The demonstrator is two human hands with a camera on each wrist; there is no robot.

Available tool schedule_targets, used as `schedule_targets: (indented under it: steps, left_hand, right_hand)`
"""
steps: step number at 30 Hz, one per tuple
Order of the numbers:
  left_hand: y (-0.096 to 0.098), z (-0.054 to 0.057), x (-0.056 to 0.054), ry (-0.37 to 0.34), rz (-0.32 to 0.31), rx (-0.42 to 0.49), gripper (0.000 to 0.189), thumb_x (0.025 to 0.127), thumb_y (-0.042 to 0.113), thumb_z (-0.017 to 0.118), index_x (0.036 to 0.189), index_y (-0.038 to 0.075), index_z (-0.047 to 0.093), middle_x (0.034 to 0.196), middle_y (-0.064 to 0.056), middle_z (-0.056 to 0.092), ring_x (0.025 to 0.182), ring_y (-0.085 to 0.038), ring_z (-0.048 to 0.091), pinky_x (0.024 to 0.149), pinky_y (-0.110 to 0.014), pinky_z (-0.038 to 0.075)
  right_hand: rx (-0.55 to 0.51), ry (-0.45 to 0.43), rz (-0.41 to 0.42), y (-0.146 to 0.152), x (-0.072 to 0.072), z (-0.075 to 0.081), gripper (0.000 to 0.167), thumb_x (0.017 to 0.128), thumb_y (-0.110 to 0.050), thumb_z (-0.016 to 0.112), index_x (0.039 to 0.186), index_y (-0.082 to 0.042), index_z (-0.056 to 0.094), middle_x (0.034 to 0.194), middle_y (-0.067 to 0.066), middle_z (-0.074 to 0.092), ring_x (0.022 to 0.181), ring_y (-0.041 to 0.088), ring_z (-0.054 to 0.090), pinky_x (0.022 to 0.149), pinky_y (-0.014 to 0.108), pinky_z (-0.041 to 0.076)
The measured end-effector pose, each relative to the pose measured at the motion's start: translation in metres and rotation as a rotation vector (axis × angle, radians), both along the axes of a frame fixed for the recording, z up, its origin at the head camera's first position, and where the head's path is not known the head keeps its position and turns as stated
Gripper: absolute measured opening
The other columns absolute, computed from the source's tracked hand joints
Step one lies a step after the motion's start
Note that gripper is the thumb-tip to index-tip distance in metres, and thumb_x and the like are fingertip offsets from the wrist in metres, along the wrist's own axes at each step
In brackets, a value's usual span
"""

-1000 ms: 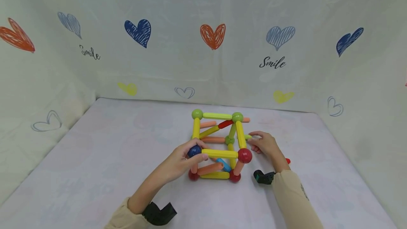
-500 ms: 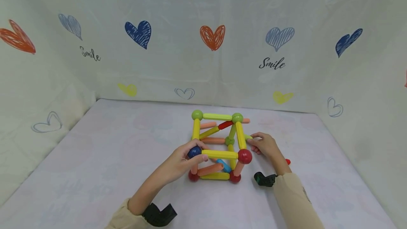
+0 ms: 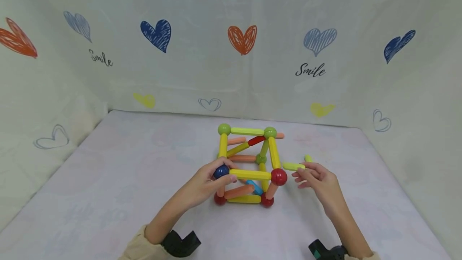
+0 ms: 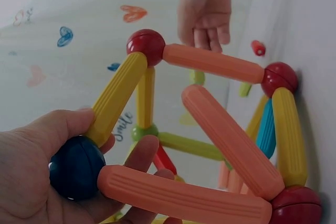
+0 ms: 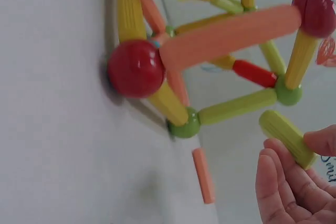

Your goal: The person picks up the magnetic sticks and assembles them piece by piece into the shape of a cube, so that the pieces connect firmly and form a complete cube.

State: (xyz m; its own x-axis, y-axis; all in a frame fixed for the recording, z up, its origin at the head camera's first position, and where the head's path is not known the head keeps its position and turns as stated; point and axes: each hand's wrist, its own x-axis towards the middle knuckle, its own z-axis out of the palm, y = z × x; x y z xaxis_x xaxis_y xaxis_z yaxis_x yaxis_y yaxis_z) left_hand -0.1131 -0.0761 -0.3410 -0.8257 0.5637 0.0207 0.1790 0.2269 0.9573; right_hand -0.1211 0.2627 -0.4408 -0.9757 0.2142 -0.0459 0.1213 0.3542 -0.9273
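Note:
A cube-like frame of coloured magnetic sticks and balls stands on the table. My left hand (image 3: 207, 181) holds its near upper-left corner, fingers and thumb around the blue ball (image 4: 77, 168). A yellow stick (image 3: 250, 174) runs from that ball to a red ball (image 3: 279, 177). Right of the frame, my right hand (image 3: 321, 181) pinches a light green stick (image 5: 287, 139) between thumb and fingers. The stick is raised and points left, apart from the frame in the right wrist view. Inside the frame, an orange stick (image 4: 231, 140) slants up from a lower red ball (image 4: 296, 205).
Another green stick (image 3: 308, 158) lies behind my right hand. A loose orange stick (image 5: 203, 176) lies on the table beyond the frame. In the left wrist view a red piece (image 4: 258, 48) lies near the right hand. A heart-printed cloth (image 3: 281, 75) closes the back.
My right hand has drawn back toward the right and nearer, bringing the light green stick out from beside the frame. The left hand and the frame have stayed put.

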Motion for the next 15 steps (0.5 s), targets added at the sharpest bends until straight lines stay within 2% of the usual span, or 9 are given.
schedule_targets:
  steps: [3, 5, 8, 10, 12, 15]
  left_hand:
    - [0.001, 0.000, -0.001, -0.013, -0.012, 0.021, 0.027, 0.092, 0.027, 0.057, 0.114, 0.011, 0.053, 0.107, -0.017, 0.060, 0.090, -0.030, 0.055, 0.073, -0.027, 0.051]
    - [0.001, 0.000, -0.001, -0.019, -0.021, 0.026, 0.028, 0.092, 0.026, 0.058, 0.114, 0.010, 0.052, 0.108, -0.017, 0.061, 0.081, -0.033, 0.055, 0.068, -0.025, 0.050]
    - [0.001, 0.000, -0.001, -0.021, -0.029, 0.023, 0.028, 0.093, 0.027, 0.057, 0.114, 0.010, 0.051, 0.107, -0.015, 0.063, 0.068, -0.037, 0.051, 0.060, -0.022, 0.045]
    - [0.001, 0.000, 0.000, -0.021, -0.032, 0.020, 0.028, 0.093, 0.027, 0.057, 0.115, 0.010, 0.051, 0.105, -0.014, 0.064, 0.063, -0.040, 0.048, 0.056, -0.022, 0.043]
    - [0.001, 0.000, 0.000, -0.020, -0.027, 0.019, 0.029, 0.093, 0.027, 0.057, 0.115, 0.009, 0.051, 0.105, -0.015, 0.063, 0.067, -0.036, 0.051, 0.060, -0.022, 0.046]
    - [0.000, 0.001, 0.000, -0.020, -0.014, 0.013, 0.028, 0.093, 0.027, 0.057, 0.115, 0.010, 0.052, 0.100, -0.017, 0.062, 0.069, -0.033, 0.053, 0.062, -0.025, 0.048]
  right_hand:
    - [-0.121, 0.014, 0.026, -0.004, 0.025, 0.013, 0.064, 0.079, -0.056, 0.063, 0.122, -0.012, 0.049, 0.100, 0.006, 0.070, 0.084, 0.018, 0.067, 0.071, 0.029, 0.055]
    - [-0.193, -0.002, 0.032, -0.013, 0.043, 0.027, 0.058, 0.083, -0.047, 0.065, 0.122, -0.007, 0.047, 0.099, 0.010, 0.069, 0.082, 0.021, 0.066, 0.072, 0.031, 0.055]
    - [-0.251, -0.068, 0.000, -0.029, 0.066, 0.043, 0.049, 0.087, -0.038, 0.063, 0.119, -0.005, 0.046, 0.095, 0.011, 0.068, 0.078, 0.021, 0.065, 0.071, 0.031, 0.055]
    - [-0.266, -0.124, -0.032, -0.042, 0.076, 0.047, 0.048, 0.087, -0.037, 0.063, 0.118, -0.005, 0.046, 0.093, 0.011, 0.068, 0.076, 0.019, 0.065, 0.070, 0.029, 0.055]
    - [-0.278, -0.154, -0.045, -0.056, 0.084, 0.050, 0.048, 0.087, -0.038, 0.063, 0.118, -0.006, 0.046, 0.093, 0.009, 0.068, 0.076, 0.018, 0.065, 0.070, 0.028, 0.055]
    - [-0.296, -0.121, -0.045, -0.077, 0.089, 0.052, 0.050, 0.087, -0.037, 0.064, 0.118, -0.002, 0.047, 0.094, 0.011, 0.069, 0.078, 0.020, 0.065, 0.068, 0.029, 0.055]
